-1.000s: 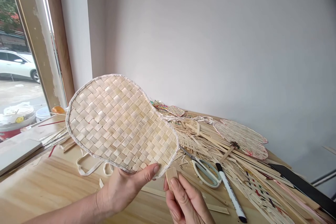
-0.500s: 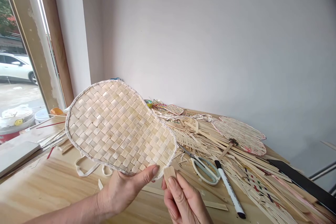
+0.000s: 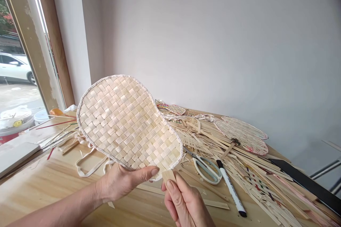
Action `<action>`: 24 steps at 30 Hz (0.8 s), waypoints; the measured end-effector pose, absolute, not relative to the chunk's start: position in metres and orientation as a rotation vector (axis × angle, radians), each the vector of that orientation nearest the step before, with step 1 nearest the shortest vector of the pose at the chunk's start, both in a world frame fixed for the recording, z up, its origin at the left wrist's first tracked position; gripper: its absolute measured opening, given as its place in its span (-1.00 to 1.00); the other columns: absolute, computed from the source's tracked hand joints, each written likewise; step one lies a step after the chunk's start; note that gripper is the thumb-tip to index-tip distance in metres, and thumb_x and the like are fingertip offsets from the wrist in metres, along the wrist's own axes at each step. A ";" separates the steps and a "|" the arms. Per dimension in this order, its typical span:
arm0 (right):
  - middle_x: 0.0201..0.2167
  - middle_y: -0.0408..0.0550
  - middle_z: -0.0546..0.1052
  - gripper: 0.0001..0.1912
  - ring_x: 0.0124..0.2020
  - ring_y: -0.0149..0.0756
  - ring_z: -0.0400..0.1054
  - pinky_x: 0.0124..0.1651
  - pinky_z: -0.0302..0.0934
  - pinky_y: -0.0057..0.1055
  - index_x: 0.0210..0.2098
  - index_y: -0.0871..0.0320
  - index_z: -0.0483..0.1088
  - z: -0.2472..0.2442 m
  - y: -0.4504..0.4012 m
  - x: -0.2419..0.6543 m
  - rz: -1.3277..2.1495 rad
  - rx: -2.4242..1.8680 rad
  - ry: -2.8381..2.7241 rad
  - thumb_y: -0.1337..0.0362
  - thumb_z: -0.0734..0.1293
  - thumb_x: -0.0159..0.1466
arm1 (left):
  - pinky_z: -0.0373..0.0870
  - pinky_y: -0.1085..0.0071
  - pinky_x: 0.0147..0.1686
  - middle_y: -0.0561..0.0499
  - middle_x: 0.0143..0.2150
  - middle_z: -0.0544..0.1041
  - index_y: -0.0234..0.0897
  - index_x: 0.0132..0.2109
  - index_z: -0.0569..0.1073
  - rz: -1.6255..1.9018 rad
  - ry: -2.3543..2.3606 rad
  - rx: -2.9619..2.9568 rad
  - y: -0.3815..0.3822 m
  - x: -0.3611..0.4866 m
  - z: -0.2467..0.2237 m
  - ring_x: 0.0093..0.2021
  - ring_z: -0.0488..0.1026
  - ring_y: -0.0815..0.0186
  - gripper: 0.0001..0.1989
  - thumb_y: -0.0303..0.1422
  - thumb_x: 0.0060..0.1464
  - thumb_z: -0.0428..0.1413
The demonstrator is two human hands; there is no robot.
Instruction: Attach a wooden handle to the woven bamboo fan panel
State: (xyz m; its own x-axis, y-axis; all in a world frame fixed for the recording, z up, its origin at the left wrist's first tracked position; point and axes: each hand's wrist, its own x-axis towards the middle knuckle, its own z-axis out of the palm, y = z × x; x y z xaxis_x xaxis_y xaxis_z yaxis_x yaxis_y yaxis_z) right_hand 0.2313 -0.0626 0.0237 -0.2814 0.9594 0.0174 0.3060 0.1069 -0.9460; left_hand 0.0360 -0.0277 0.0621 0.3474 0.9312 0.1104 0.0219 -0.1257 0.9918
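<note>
A woven fan (image 3: 128,122) of pale flat strips, edged with a white braided border, is held up over the table. My left hand (image 3: 125,182) grips its lower edge, thumb on the front face and fingers hidden behind. My right hand (image 3: 183,198) is closed around a flat wooden strip (image 3: 168,175), with thumb and fingers pinching it. The strip's top end meets the fan's narrow lower tip; whether it is joined there I cannot tell. A loose white ribbon (image 3: 87,166) lies on the table behind the fan's left side.
Scissors (image 3: 206,170) and a capped marker (image 3: 231,188) lie right of my hands on the wooden table (image 3: 61,188). Beyond them spreads a heap of bamboo strips (image 3: 207,136), with another woven piece (image 3: 242,134) against the wall. A black flat object (image 3: 306,181) sits far right.
The fan has shifted slightly right and tilted more upright. The strip in my right hand has moved a little left, staying at the fan's lower tip. Both hands keep their grips.
</note>
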 end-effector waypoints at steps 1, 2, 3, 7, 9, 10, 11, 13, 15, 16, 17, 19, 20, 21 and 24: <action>-0.65 -0.27 0.18 -0.28 -0.63 -0.41 0.00 -0.55 -0.07 -0.41 -0.25 0.11 0.35 0.023 -0.061 0.233 1.203 -1.228 -1.721 -0.42 0.02 0.36 | 0.48 0.29 -0.14 -0.02 -0.35 0.58 -0.25 -0.36 0.53 0.971 0.919 1.484 -0.026 0.035 0.062 -0.27 0.49 0.21 -0.65 -0.03 0.08 0.28; -0.66 -0.27 0.18 -0.27 -0.64 -0.42 -0.01 -0.56 -0.09 -0.42 -0.26 0.10 0.35 0.022 -0.060 0.233 1.217 -1.209 -1.738 -0.42 0.02 0.36 | 0.47 0.31 -0.18 -0.01 -0.38 0.55 -0.26 -0.38 0.52 0.938 0.916 1.494 -0.024 0.034 0.062 -0.30 0.47 0.23 -0.62 -0.01 0.08 0.27; -0.66 -0.28 0.18 -0.27 -0.64 -0.42 -0.02 -0.57 -0.11 -0.42 -0.27 0.10 0.35 0.022 -0.058 0.234 1.236 -1.198 -1.737 -0.43 0.03 0.36 | 0.45 0.31 -0.19 0.00 -0.40 0.53 -0.26 -0.38 0.52 0.906 0.903 1.505 -0.023 0.033 0.061 -0.31 0.45 0.24 -0.61 0.01 0.08 0.27; -0.65 -0.30 0.16 -0.30 -0.66 -0.46 -0.09 -0.59 -0.15 -0.43 -0.30 0.10 0.34 0.024 -0.058 0.234 1.340 -1.190 -1.630 -0.44 0.12 0.31 | 0.44 0.30 -0.14 -0.04 -0.34 0.57 -0.28 -0.32 0.57 0.838 0.830 1.502 -0.019 0.030 0.059 -0.25 0.47 0.21 -0.56 0.06 0.09 0.25; -0.65 -0.30 0.16 -0.30 -0.65 -0.47 -0.09 -0.60 -0.17 -0.43 -0.31 0.10 0.34 0.026 -0.057 0.233 1.380 -1.173 -1.601 -0.45 0.15 0.28 | 0.45 0.30 -0.17 -0.02 -0.34 0.57 -0.27 -0.31 0.56 0.864 0.843 1.469 -0.019 0.031 0.058 -0.26 0.47 0.22 -0.57 0.05 0.05 0.29; -0.65 -0.31 0.16 -0.29 -0.65 -0.47 -0.09 -0.59 -0.17 -0.43 -0.31 0.11 0.34 0.027 -0.057 0.234 1.393 -1.166 -1.591 -0.46 0.16 0.27 | 0.45 0.31 -0.18 0.00 -0.36 0.56 -0.27 -0.31 0.55 0.884 0.856 1.455 -0.019 0.031 0.057 -0.28 0.46 0.23 -0.58 0.04 0.04 0.31; -0.65 -0.31 0.15 -0.29 -0.65 -0.48 -0.09 -0.59 -0.17 -0.44 -0.31 0.11 0.34 0.028 -0.056 0.234 1.405 -1.160 -1.577 -0.46 0.17 0.27 | 0.45 0.32 -0.20 0.01 -0.37 0.54 -0.26 -0.33 0.54 0.900 0.869 1.448 -0.019 0.032 0.056 -0.30 0.45 0.25 -0.59 0.02 0.03 0.31; -0.65 -0.33 0.13 -0.29 -0.63 -0.49 -0.11 -0.57 -0.17 -0.45 -0.32 0.12 0.33 0.030 -0.055 0.236 1.426 -1.148 -1.549 -0.46 0.20 0.26 | 0.46 0.32 -0.19 0.02 -0.40 0.53 -0.27 -0.35 0.52 0.923 0.882 1.434 -0.019 0.034 0.053 -0.32 0.45 0.26 -0.61 -0.01 0.05 0.32; -0.64 -0.35 0.11 -0.32 -0.61 -0.49 -0.12 -0.56 -0.17 -0.46 -0.32 0.12 0.32 0.031 -0.054 0.236 1.446 -1.129 -1.525 -0.43 0.26 0.24 | 0.48 0.31 -0.19 0.00 -0.37 0.56 -0.27 -0.32 0.55 0.956 0.873 1.393 -0.019 0.036 0.051 -0.31 0.47 0.24 -0.63 -0.03 0.02 0.34; -0.64 -0.35 0.09 -0.33 -0.61 -0.49 -0.12 -0.56 -0.17 -0.47 -0.32 0.12 0.33 0.031 -0.054 0.237 1.456 -1.118 -1.516 -0.41 0.30 0.24 | 0.50 0.30 -0.18 -0.02 -0.34 0.59 -0.27 -0.28 0.57 0.962 0.864 1.372 -0.019 0.036 0.050 -0.29 0.49 0.23 -0.63 -0.04 0.01 0.36; -0.64 -0.35 0.08 -0.35 -0.60 -0.49 -0.13 -0.56 -0.18 -0.47 -0.31 0.12 0.34 0.031 -0.054 0.236 1.467 -1.109 -1.506 -0.40 0.33 0.23 | 0.51 0.29 -0.16 -0.04 -0.30 0.61 -0.27 -0.24 0.59 0.962 0.854 1.355 -0.019 0.036 0.050 -0.26 0.51 0.21 -0.62 -0.04 0.00 0.37; -0.64 -0.37 0.05 -0.36 -0.61 -0.50 -0.17 -0.57 -0.22 -0.48 -0.27 0.13 0.36 0.032 -0.056 0.236 1.510 -1.099 -1.474 -0.38 0.36 0.21 | 0.53 0.27 -0.12 -0.07 -0.23 0.65 -0.27 -0.19 0.62 0.949 0.847 1.339 -0.020 0.035 0.049 -0.21 0.54 0.18 -0.59 -0.03 -0.02 0.38; -0.65 -0.38 0.04 -0.35 -0.62 -0.51 -0.19 -0.58 -0.24 -0.49 -0.25 0.13 0.37 0.032 -0.056 0.235 1.539 -1.100 -1.453 -0.38 0.37 0.20 | 0.53 0.27 -0.11 -0.08 -0.22 0.66 -0.26 -0.19 0.62 0.936 0.856 1.342 -0.020 0.034 0.050 -0.20 0.55 0.17 -0.58 -0.02 -0.02 0.38; -0.65 -0.39 0.03 -0.35 -0.62 -0.51 -0.22 -0.59 -0.26 -0.50 -0.24 0.13 0.37 0.032 -0.057 0.235 1.572 -1.105 -1.428 -0.38 0.38 0.20 | 0.53 0.27 -0.12 -0.08 -0.23 0.66 -0.26 -0.20 0.62 0.919 0.872 1.350 -0.020 0.034 0.050 -0.21 0.55 0.17 -0.57 0.00 -0.03 0.37; -0.63 -0.40 0.03 -0.35 -0.63 -0.54 -0.25 -0.60 -0.31 -0.52 -0.26 0.13 0.35 0.032 -0.058 0.236 1.670 -1.125 -1.360 -0.37 0.41 0.17 | 0.53 0.30 -0.20 -0.04 -0.33 0.62 -0.27 -0.29 0.60 0.859 0.926 1.420 -0.020 0.031 0.051 -0.28 0.51 0.21 -0.57 0.04 -0.02 0.34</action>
State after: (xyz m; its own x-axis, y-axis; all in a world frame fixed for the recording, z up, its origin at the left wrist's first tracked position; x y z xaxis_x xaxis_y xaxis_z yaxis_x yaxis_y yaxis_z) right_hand 0.2361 -0.0584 0.0319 -0.3804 0.9044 -0.1935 0.0063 -0.2067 -0.9784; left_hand 0.0312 -0.0195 0.0514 0.4153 0.9096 -0.0140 0.0545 -0.0095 0.9985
